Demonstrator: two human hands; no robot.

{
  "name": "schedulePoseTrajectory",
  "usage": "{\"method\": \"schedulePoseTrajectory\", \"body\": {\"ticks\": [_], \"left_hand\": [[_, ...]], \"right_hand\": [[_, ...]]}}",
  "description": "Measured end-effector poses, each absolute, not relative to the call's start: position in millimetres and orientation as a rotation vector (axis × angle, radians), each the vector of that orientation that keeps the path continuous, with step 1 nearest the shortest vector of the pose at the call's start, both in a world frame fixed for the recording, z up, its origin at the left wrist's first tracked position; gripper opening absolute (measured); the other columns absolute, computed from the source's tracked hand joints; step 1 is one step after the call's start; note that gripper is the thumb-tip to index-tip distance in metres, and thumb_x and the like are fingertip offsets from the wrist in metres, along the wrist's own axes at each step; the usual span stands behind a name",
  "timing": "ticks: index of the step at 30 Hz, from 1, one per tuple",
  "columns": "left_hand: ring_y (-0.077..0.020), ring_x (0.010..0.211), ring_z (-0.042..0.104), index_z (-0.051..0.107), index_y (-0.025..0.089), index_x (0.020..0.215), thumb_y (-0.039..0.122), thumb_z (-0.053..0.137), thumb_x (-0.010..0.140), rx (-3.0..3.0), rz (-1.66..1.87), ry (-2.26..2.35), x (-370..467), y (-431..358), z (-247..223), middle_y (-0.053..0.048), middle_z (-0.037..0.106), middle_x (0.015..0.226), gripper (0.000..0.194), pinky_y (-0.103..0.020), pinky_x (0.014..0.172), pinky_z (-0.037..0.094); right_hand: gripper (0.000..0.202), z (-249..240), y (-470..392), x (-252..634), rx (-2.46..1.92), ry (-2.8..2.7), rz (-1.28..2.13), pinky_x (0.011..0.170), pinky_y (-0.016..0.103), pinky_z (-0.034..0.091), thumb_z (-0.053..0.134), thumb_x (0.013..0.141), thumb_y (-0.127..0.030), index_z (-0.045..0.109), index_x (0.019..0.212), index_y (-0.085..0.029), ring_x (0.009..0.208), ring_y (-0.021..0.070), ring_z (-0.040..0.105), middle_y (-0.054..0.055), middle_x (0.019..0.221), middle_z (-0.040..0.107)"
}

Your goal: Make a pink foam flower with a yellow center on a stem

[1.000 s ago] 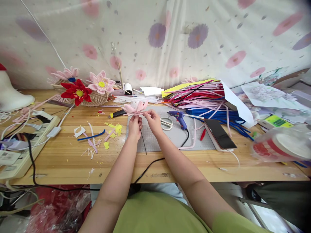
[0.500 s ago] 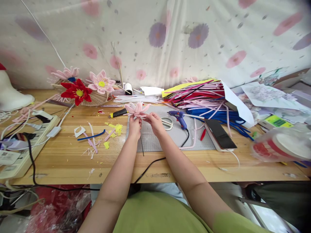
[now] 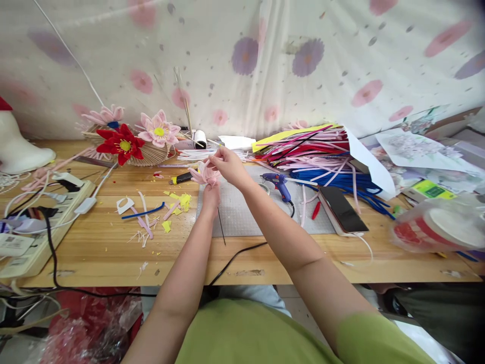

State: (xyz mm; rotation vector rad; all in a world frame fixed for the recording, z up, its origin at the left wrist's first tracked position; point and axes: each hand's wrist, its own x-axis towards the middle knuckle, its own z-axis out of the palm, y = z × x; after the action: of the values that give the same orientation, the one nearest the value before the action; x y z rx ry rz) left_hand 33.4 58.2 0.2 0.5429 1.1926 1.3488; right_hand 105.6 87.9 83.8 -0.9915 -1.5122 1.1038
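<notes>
A pale pink pipe-cleaner flower [image 3: 203, 174] stands upright over the left part of the grey cutting mat [image 3: 242, 222]. My left hand [image 3: 211, 196] is closed round its base from below, and a thin dark stem [image 3: 222, 227] sticks out beneath that hand. Above the flower, my right hand [image 3: 229, 168] pinches one of its petals at the upper right, thumb and fingers together. Behind my right wrist lies a pair of light-handled scissors [image 3: 264, 188], mostly hidden. To the right, a blue glue gun [image 3: 278, 184] rests on the mat.
A yellow-black cutter [image 3: 182, 178] and yellow scraps [image 3: 184, 202] lie left of the mat. Finished red [image 3: 124, 145] and pink flowers [image 3: 159, 130] stand at back left. Bundled pipe cleaners [image 3: 310, 146], a phone [image 3: 344, 210] and a wrapped tub [image 3: 443, 227] occupy the right. A power strip [image 3: 56, 227] sits left.
My right hand has risen from beside the flower's base to its upper petals. The flower has tilted and shifted slightly left and down in my left hand.
</notes>
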Motion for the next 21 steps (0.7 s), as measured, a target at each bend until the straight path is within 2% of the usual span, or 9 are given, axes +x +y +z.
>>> {"method": "schedulePoseTrajectory", "body": {"ticks": [4,8,14,21], "left_hand": [[-0.004,0.031,0.02,0.052,0.016,0.08,0.035,0.046,0.085,0.554,1.303,1.289,31,56,9,0.01,0.025,0.045,0.021,-0.017,0.034,0.012],[-0.0032,0.03,0.021,0.051,0.016,0.078,0.033,0.049,0.085,0.571,1.274,1.303,33,55,10,0.011,0.026,0.044,0.018,-0.015,0.034,0.011],[-0.0029,0.029,0.022,0.047,0.017,0.079,0.023,0.045,0.087,0.605,1.255,1.335,37,50,10,0.011,0.028,0.041,0.01,-0.014,0.034,0.011],[-0.0014,0.028,0.02,0.05,0.016,0.077,0.023,0.052,0.083,0.563,1.243,1.279,31,51,13,0.011,0.027,0.04,0.009,-0.014,0.033,0.009]], "right_hand": [[0.022,87,92,110,-0.931,-1.395,1.256,0.065,0.028,0.052,0.052,0.082,-0.023,0.037,0.066,-0.02,0.066,0.0113,0.064,-0.001,0.069,0.063],[0.022,90,88,111,-0.859,-1.357,1.325,0.064,0.026,0.053,0.053,0.082,-0.025,0.037,0.068,-0.02,0.067,0.0108,0.065,0.0,0.07,0.065],[0.022,100,94,111,-0.866,-1.368,1.254,0.063,0.028,0.055,0.056,0.081,-0.027,0.039,0.07,-0.02,0.067,0.0111,0.065,-0.001,0.07,0.065],[0.022,102,102,124,-0.848,-1.39,1.105,0.065,0.028,0.055,0.06,0.078,-0.033,0.042,0.074,-0.02,0.075,0.0127,0.066,-0.002,0.068,0.064]]}}
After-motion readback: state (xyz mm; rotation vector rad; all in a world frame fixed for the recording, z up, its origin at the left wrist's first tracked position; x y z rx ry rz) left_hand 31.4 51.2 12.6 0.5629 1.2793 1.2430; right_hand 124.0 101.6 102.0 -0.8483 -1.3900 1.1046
